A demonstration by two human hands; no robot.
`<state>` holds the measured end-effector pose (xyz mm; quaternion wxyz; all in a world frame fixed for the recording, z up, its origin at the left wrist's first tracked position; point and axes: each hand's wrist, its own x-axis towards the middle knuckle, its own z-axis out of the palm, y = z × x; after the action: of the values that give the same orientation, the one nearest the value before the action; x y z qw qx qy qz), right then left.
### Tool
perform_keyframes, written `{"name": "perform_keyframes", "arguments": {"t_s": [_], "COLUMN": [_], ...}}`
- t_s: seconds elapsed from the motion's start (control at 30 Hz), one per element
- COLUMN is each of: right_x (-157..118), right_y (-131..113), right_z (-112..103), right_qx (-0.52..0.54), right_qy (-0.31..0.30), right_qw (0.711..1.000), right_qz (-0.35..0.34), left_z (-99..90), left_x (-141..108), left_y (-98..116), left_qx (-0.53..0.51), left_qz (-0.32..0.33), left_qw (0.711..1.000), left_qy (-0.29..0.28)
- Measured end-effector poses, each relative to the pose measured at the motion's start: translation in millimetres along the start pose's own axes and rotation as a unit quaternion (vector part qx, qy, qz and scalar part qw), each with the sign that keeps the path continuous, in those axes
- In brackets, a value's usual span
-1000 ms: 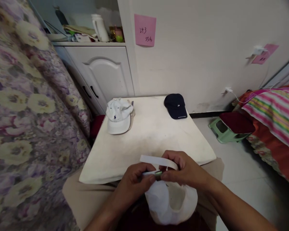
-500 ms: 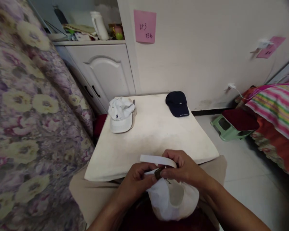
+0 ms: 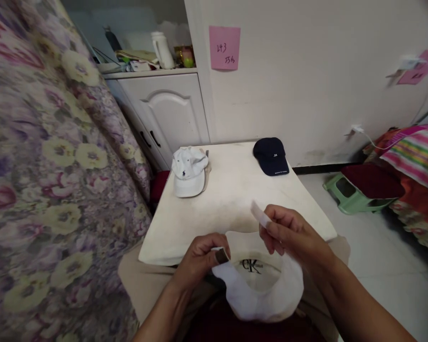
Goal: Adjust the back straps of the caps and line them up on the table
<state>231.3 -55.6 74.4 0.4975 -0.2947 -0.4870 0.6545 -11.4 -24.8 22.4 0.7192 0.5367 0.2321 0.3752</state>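
Observation:
A white cap (image 3: 264,304) with black "CK" lettering rests at my lap, its back opening toward me. My left hand (image 3: 204,259) pinches the strap end that bears a dark metal buckle (image 3: 221,256). Between the thumb and fingers of my right hand (image 3: 288,231) is the loose white strap (image 3: 259,214), its free end pointing up and left. The strap and the buckle are apart. Beyond my hands, a white cap with a small dark emblem (image 3: 189,173) lies at the table's left, and a navy cap (image 3: 271,156) lies at its far right.
The cream-covered table (image 3: 231,190) stands before me against the wall. A flowered curtain (image 3: 64,190) hangs close on the left. A white cabinet (image 3: 171,104) stands behind. To the right are a green stool (image 3: 349,199) and a bed with a striped cover (image 3: 417,156).
The strap has come out of the buckle. My right hand has moved up and right with the strap, my left hand slightly left with the buckle, and the cap's lettering now shows.

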Motion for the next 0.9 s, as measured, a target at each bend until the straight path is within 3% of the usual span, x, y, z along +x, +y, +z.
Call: {"name": "perform_keyframes", "arguments": {"t_s": [0.13,0.27,0.43,0.63,0.9], "right_x": [0.6,1.1,3.2,5.7,6.0], "right_y": [-13.3,-15.5,-7.9,-3.1,-2.8], "right_z": [2.6,8.9,18.3,24.9,24.7], "right_qx": [0.004,-0.06,-0.158,-0.235,-0.279], "right_qy": [-0.027,-0.032,-0.01,0.025,0.041], "right_qw": [1.0,0.997,0.986,0.97,0.957], "right_qz": [0.006,0.036,0.056,0.063,0.064], "left_z": [-1.0,3.5,6.5,4.8,4.5], "left_x": [2.5,3.0,2.6,3.5,3.8], "left_y": [-6.5,-5.5,-1.2,-2.4,-2.2], "left_qx": [-0.017,-0.034,-0.031,-0.018,-0.004], "left_qz": [0.016,0.005,-0.022,-0.011,-0.036], "left_qw": [1.0,0.999,0.999,1.0,0.999], "left_qy": [0.002,0.009,0.023,0.012,0.029]}}
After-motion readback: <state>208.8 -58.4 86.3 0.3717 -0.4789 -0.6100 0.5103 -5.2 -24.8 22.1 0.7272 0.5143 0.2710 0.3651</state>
